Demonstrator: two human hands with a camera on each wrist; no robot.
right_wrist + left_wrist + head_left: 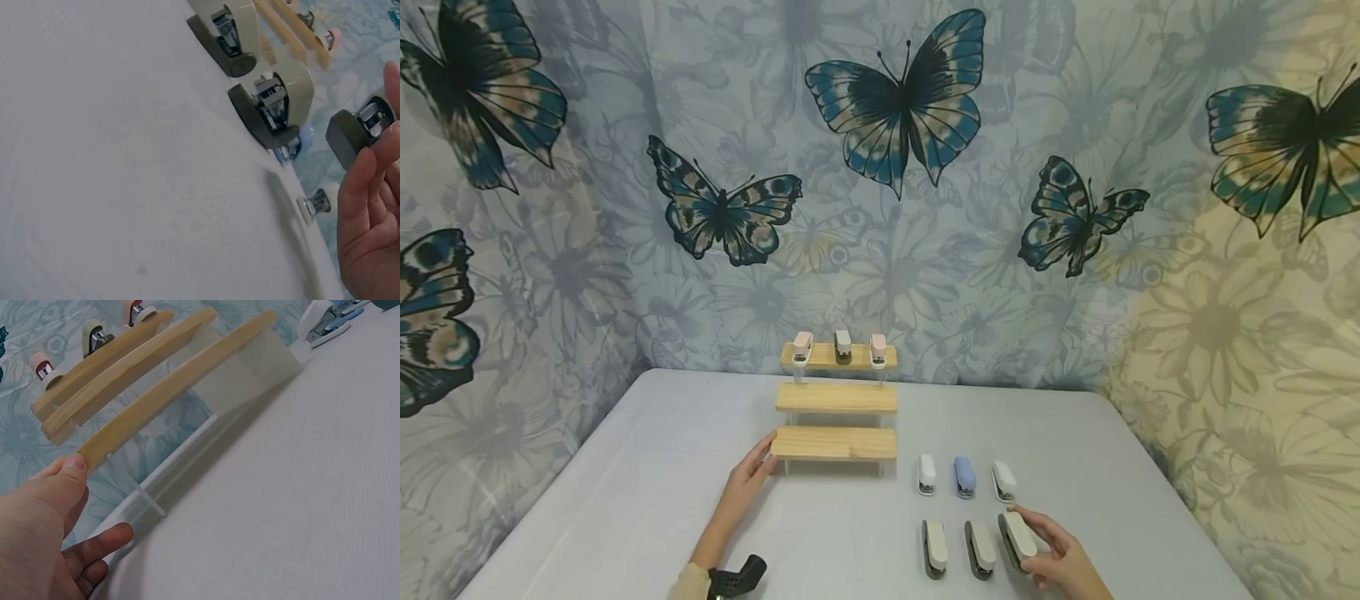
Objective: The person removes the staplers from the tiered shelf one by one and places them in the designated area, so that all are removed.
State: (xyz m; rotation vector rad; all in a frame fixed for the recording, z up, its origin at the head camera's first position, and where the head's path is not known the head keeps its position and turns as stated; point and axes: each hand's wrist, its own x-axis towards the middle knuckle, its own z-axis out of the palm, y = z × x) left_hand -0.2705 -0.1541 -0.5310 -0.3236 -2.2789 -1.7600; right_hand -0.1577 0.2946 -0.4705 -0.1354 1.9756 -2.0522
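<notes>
In the head view my right hand (1058,557) grips a cream stapler with a dark base (1018,537) between thumb and fingers. The right wrist view shows this stapler (359,131) raised off the table. Two similar cream staplers (936,548) (981,548) stand to its left. Behind them is a row with a white stapler (927,473), a blue stapler (965,477) and another white stapler (1003,481). My left hand (752,471) pinches the left end of the lowest wooden board of a three-tier display stand (835,443), thumb at the board's edge (94,453).
On the top board (822,357) sit a pink stapler (802,346), a grey-white stapler (842,346) and a second pink one (878,348). The middle board (837,398) is bare. A butterfly-patterned cloth (895,275) hangs behind the white table (647,500).
</notes>
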